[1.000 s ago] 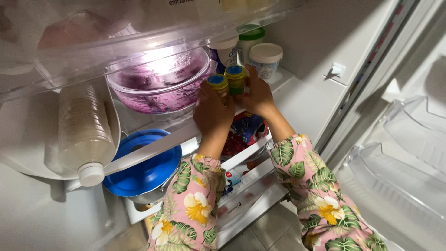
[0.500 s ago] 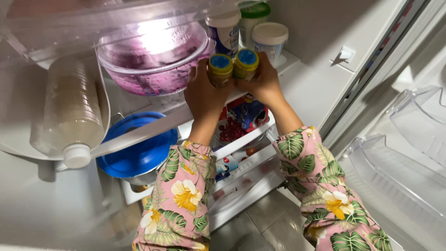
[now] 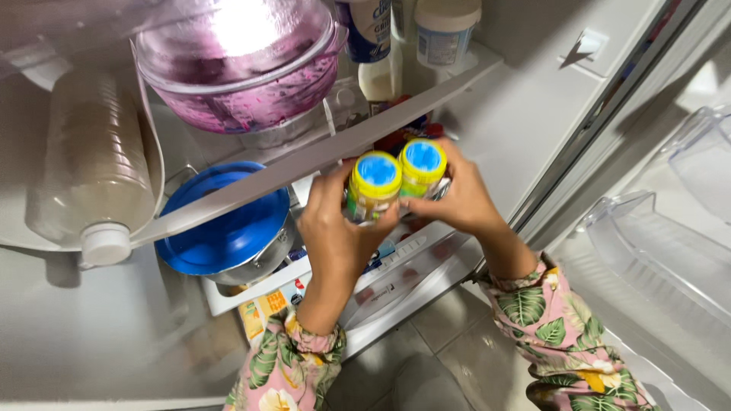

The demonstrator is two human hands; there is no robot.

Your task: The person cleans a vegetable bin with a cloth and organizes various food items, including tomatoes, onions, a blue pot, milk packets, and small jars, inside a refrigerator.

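Two small jars with yellow rims and blue lids are held side by side in front of an open fridge. My left hand point(image 3: 335, 228) grips the left jar point(image 3: 373, 186). My right hand point(image 3: 461, 199) grips the right jar point(image 3: 422, 167). Both jars are out past the front edge of the glass shelf point(image 3: 304, 164), above the lower drawers. My sleeves are pink with a leaf and flower print.
On the shelf stand a glass bowl with purple contents point(image 3: 236, 68) and white tubs point(image 3: 445, 30). A plastic bottle point(image 3: 95, 171) lies on its side at left. A blue-lidded pot point(image 3: 228, 228) sits below. Clear door bins point(image 3: 655, 266) are at right.
Both hands have pulled the two jars off the shelf, toward me and downward. The view has shifted so the shelf now sits higher in the frame.
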